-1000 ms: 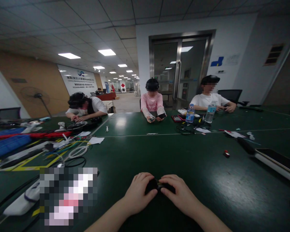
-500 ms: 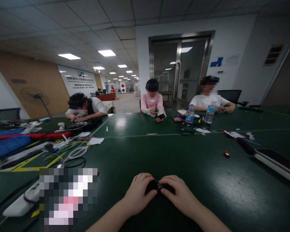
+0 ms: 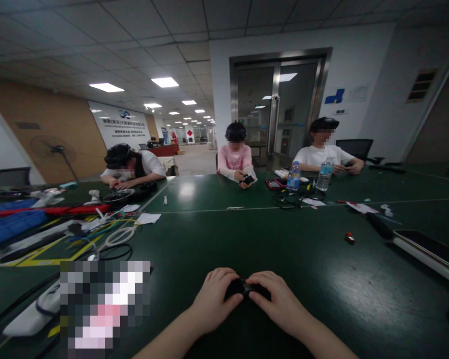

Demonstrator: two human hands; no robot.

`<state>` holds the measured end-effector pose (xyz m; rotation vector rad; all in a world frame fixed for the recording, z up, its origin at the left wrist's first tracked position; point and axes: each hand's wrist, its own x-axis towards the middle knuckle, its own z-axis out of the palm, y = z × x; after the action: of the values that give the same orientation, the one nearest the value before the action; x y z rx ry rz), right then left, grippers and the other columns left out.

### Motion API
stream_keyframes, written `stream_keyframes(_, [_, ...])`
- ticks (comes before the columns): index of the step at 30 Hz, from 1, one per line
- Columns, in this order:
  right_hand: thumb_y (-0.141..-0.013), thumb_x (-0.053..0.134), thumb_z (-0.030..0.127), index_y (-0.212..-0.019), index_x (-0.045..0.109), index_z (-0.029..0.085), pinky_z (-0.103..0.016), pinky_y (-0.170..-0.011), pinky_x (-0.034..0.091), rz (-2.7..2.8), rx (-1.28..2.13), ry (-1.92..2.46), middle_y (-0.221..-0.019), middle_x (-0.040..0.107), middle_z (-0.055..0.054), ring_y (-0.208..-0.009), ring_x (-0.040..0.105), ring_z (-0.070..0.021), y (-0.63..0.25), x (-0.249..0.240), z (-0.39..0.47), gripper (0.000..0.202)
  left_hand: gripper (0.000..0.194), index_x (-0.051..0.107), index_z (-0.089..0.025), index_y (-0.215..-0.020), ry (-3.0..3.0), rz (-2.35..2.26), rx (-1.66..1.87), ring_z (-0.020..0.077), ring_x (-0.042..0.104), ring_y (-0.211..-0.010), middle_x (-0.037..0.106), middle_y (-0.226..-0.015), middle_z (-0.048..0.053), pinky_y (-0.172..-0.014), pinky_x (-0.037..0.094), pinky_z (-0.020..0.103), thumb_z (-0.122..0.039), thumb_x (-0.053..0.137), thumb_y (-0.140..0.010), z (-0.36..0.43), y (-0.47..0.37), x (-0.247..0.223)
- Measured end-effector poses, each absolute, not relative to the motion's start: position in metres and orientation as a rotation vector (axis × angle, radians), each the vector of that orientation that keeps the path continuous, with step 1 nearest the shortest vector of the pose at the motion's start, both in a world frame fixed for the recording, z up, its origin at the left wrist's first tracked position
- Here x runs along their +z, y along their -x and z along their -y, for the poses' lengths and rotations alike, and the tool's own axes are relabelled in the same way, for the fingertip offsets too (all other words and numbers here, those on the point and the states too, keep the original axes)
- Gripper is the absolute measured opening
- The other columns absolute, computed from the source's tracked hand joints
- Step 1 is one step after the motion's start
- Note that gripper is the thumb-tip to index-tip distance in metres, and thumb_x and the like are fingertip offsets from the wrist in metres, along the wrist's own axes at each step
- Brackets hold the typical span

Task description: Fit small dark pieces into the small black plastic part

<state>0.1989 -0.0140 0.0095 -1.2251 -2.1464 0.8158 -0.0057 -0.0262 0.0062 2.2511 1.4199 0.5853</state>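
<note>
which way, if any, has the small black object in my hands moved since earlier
No: the small black object, held in the left hand and right hand, shows no visible shift against the pale seam across the green tabletop.

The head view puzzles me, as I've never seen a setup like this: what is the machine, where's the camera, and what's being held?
There is no robot here: just a person's bare left hand and right hand. The camera is worn on that person's head, looking forward and down. Both hands hold a small dark object, too covered by fingers to name. On the green table lie a coiled white cable, a blue tray and more. The person in pink opposite is someone else.
</note>
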Motion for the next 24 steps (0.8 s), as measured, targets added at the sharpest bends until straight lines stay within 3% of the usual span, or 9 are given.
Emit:
stream_keyframes(11, [-0.08, 0.057, 0.03, -0.1, 0.065, 0.028, -0.04, -0.095, 0.039, 2.057, 0.936, 1.183, -0.109, 0.064, -0.003, -0.106, 0.054, -0.0233, -0.1981, 0.0111, 0.017, 0.021, 0.028, 0.054, -0.021, -0.106, -2.085, -1.345, 0.718, 0.0239, 0.05, -0.103, 0.057, -0.11, 0.006, -0.091, 0.039, 0.038, -0.03, 0.057, -0.079, 0.0278, 0.0084, 0.0061])
stream_keyframes(18, [-0.078, 0.059, 0.028, -0.098, 0.063, 0.026, -0.038, -0.096, 0.039, 1.974, 1.026, 1.147, -0.112, 0.06, -0.004, -0.108, 0.053, -0.0231, -0.195, 0.0096, 0.0206, 0.02, 0.033, 0.044, -0.019, -0.108, -1.734, -1.012, 0.826, 0.0193, 0.057, -0.096, 0.059, -0.102, 0.005, -0.084, 0.044, 0.032, -0.02, 0.056, -0.078, 0.0272, 0.0096, 0.0065])
stream_keyframes(24, [-0.079, 0.058, 0.025, -0.095, 0.063, 0.027, -0.035, -0.094, 0.039, 2.022, 0.996, 1.144, -0.11, 0.059, -0.002, -0.106, 0.054, -0.021, -0.1959, 0.0138, 0.0237, 0.017, 0.041, 0.044, -0.019, -0.113, -1.716, -1.023, 0.782, 0.0195, 0.058, -0.098, 0.061, -0.104, 0.005, -0.087, 0.043, 0.033, -0.017, 0.059, -0.075, 0.0259, 0.0088, 0.0055])
